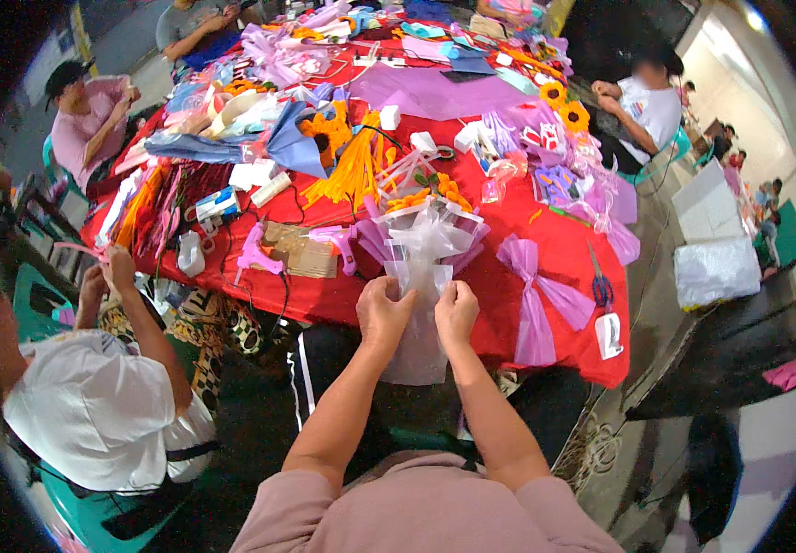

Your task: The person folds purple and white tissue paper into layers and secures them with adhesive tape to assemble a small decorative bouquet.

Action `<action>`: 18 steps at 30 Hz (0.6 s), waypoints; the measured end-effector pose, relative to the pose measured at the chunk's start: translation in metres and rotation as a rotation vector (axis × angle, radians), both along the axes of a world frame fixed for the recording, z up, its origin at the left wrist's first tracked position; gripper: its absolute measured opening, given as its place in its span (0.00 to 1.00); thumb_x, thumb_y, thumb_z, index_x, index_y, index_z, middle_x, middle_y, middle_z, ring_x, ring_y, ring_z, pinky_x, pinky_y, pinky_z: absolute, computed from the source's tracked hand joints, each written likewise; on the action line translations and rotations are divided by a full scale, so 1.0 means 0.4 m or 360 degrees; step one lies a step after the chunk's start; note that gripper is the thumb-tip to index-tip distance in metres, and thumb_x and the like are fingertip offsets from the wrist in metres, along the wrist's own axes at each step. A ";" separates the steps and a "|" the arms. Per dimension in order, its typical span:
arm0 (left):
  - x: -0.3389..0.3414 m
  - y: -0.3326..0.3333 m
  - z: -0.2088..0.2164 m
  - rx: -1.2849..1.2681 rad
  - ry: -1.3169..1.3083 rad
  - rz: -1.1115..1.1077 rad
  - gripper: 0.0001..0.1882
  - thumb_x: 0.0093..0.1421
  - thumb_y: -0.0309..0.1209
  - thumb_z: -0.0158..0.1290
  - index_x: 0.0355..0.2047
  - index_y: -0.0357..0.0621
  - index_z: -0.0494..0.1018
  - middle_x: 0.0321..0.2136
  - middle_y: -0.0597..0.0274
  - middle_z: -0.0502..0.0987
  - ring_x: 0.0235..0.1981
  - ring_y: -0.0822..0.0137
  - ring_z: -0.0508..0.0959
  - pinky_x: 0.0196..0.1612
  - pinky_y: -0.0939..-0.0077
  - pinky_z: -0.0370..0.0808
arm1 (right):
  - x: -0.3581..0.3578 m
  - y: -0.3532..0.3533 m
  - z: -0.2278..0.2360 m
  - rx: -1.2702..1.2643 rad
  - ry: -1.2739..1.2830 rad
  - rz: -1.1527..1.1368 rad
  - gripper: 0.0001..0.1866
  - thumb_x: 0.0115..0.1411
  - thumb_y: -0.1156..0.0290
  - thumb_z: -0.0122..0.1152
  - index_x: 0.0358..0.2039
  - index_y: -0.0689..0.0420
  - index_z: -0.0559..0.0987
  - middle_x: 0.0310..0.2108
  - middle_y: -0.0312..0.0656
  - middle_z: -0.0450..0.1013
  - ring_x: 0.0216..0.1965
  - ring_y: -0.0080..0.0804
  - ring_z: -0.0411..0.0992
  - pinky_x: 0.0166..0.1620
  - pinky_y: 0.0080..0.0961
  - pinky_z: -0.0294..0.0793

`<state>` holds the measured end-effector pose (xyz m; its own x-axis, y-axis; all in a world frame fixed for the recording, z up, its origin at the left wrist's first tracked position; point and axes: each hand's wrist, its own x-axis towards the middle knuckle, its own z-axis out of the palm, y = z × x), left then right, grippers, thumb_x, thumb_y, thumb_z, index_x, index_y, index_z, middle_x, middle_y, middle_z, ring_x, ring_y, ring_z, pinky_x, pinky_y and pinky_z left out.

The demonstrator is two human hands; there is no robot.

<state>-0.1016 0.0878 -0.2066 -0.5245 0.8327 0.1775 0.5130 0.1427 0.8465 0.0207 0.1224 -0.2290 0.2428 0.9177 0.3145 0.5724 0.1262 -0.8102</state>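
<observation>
A small bouquet wrapped in sheer white and purple sheets lies at the near edge of the red-covered table, with orange flowers [448, 189] at its far end. A translucent white ribbon bow [421, 238] crosses its middle, and the pale wrapping [416, 355] fans out below toward me. My left hand [385, 311] is closed in a pinch on the left tail of the ribbon. On the other side my right hand [456, 313] pinches the right tail, thumb against fingers. The two hands are a little apart, with the wrapping between them.
Pink glue guns [259, 252] rest by a cardboard piece [301, 249] at left. To the right lie a purple bow [531, 295] and dark-handled scissors [602, 290]. Yellow-orange strands [356, 166] and wrapping sheets crowd the far table. Several people sit around it, one [112, 396] close at my left.
</observation>
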 end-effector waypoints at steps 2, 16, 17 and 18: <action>0.009 -0.001 0.006 0.0046 -0.0038 -0.0021 0.20 0.42 0.34 0.68 0.34 0.36 0.76 0.31 0.53 0.78 0.33 0.58 0.79 0.38 0.67 0.75 | 0.006 0.002 -0.007 0.0014 -0.0030 -0.0007 0.10 0.59 0.69 0.54 0.27 0.63 0.75 0.24 0.53 0.73 0.27 0.51 0.73 0.32 0.39 0.69; 0.058 -0.201 0.101 0.0423 -0.1115 -0.0264 0.26 0.47 0.20 0.65 0.45 0.36 0.66 0.33 0.60 0.76 0.36 0.75 0.76 0.38 0.80 0.73 | 0.129 -0.224 0.229 0.0004 0.0339 0.0193 0.11 0.67 0.69 0.46 0.31 0.61 0.72 0.23 0.34 0.68 0.27 0.21 0.64 0.33 0.23 0.67; 0.073 -0.213 0.117 0.0580 -0.1133 -0.0267 0.32 0.47 0.20 0.65 0.49 0.36 0.61 0.35 0.57 0.77 0.35 0.73 0.77 0.38 0.80 0.74 | 0.141 -0.248 0.248 0.0021 0.0344 0.0200 0.11 0.67 0.69 0.46 0.31 0.61 0.72 0.23 0.34 0.67 0.28 0.21 0.64 0.33 0.22 0.67; 0.078 -0.233 0.152 0.0528 -0.1271 -0.0338 0.31 0.47 0.20 0.65 0.49 0.37 0.62 0.36 0.57 0.77 0.36 0.72 0.77 0.39 0.79 0.74 | 0.152 -0.271 0.262 0.0041 0.0352 0.0206 0.11 0.67 0.69 0.46 0.31 0.61 0.72 0.23 0.33 0.67 0.28 0.21 0.64 0.33 0.22 0.66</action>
<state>-0.0704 -0.0056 -0.1460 -0.4355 0.8971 0.0743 -0.2600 -0.2044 0.9437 0.0816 0.0140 -0.1243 0.1891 0.9379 0.2908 0.3595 0.2094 -0.9093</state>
